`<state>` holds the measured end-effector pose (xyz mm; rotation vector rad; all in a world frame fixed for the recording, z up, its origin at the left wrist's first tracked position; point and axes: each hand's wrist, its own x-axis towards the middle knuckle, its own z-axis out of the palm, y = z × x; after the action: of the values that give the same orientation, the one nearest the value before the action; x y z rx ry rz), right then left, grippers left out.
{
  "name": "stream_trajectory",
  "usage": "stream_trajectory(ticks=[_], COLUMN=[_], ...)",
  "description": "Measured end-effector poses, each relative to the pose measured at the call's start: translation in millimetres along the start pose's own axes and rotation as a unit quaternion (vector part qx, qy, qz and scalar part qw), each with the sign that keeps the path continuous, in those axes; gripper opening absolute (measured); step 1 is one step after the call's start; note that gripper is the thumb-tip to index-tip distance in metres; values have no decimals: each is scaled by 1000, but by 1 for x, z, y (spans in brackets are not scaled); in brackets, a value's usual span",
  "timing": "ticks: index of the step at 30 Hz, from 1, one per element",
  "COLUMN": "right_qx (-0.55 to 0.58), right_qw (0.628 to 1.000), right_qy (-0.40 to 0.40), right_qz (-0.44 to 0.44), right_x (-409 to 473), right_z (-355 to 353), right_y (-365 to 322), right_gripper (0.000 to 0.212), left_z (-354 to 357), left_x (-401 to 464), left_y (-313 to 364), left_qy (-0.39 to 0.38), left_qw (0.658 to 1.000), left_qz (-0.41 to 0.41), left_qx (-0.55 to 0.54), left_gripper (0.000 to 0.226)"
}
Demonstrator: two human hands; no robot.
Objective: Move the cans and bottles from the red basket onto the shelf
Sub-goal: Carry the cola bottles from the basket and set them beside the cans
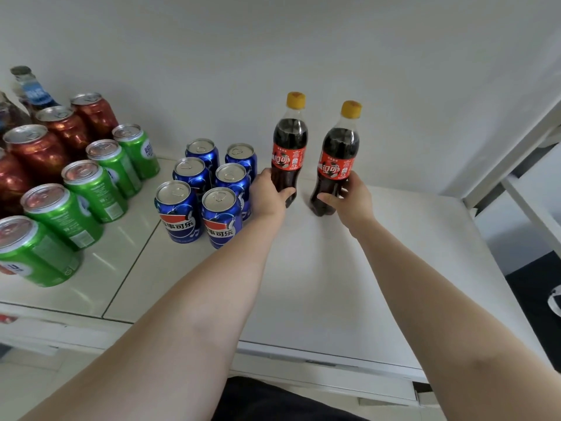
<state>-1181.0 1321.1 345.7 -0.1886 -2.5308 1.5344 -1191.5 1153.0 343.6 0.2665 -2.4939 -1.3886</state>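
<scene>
Left hand: fingers wrapped around the lower body of the left cola bottle, which stands upright on the shelf.
Right hand: fingers gripping the lower body of the right cola bottle, tilted slightly, base at the shelf surface.
Bottles: both yellow-capped, red-labelled, side by side near the far wall, apart from each other.
Blue cans: six in two rows, just left of the left bottle.
Green cans: a row further left.
Red cans: far left, behind the green ones.
Red basket: out of sight.
</scene>
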Motion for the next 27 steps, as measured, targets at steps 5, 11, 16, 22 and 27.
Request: stream_trajectory(ticks=[5, 11, 16, 22, 27], right_qx=[6, 5, 9, -16, -32], right_qw=[1000, 1000, 1000, 1000, 997], right_qy=[3, 9, 12, 1, -8], right_qz=[2, 4, 6, 19, 69], right_x=[-1, -2, -3, -3, -21], right_z=[1, 2, 2, 1, -1], right_y=[1, 1, 0, -4, 0], right_gripper=[61, 60, 61, 63, 82], left_z=[1, 2, 3, 5, -4], left_x=[-1, -4, -4, -13, -34], left_y=[-2, -5, -6, -6, -10], left_qy=[2, 10, 12, -13, -32], left_qw=[1000, 1000, 1000, 1000, 998], left_qz=[8, 24, 26, -4, -18], left_qx=[5, 2, 5, 18, 58], left_gripper=[43, 41, 42, 59, 57])
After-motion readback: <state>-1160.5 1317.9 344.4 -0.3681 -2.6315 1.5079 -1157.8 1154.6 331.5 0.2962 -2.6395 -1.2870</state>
